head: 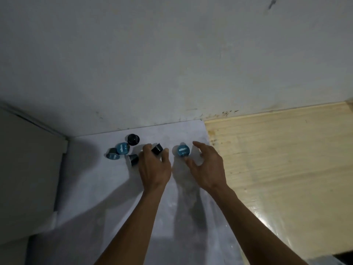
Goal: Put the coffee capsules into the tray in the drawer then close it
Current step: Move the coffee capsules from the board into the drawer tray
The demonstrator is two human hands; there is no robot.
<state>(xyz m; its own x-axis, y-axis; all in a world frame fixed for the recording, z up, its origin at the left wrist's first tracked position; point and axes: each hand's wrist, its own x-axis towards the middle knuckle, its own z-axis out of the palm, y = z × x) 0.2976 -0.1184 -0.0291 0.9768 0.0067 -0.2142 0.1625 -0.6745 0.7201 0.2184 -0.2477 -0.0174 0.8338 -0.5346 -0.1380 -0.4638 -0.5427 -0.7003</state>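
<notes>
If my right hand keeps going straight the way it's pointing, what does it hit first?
Most likely the blue-lidded capsule, lying just ahead of the open right hand, between thumb and fingers; beyond that, the wall.

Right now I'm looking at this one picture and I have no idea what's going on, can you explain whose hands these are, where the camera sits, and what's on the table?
There is no machine here. The picture comes from a camera worn on a person's head, looking forward and down, so the two bare arms reaching in from the bottom are that person's own.

The left hand pinches a dark capsule between its fingers and thumb. The right hand holds nothing: its fingers are spread and loosely curved around a blue-lidded capsule that sits on the white surface.

Four more capsules lie in a loose group to the left, some showing blue lids, some on their sides. A pale wooden top adjoins the surface on the right. No drawer or tray is in view.
</notes>
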